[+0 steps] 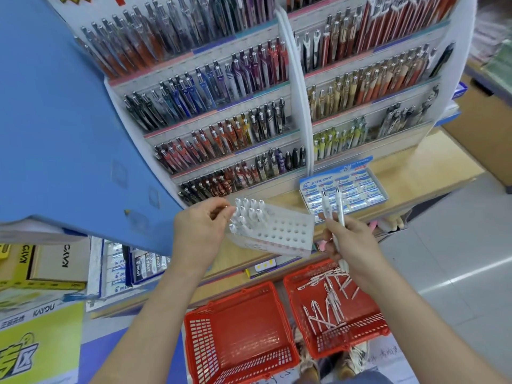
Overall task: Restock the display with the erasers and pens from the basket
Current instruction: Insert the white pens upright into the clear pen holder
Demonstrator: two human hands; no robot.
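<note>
Light, stiff, slick pens (331, 202): your right hand (352, 245) grips them mid-barrel; your left hand (199, 228) holds the pen tray (282, 231) by its end.

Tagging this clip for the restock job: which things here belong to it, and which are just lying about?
In the job: left hand holding the pen tray; right hand gripping white pens; red basket of loose pens; eraser box.
Lying about: empty red basket; yellow KAYOU boxes; blue panel; filled pen racks.
</note>
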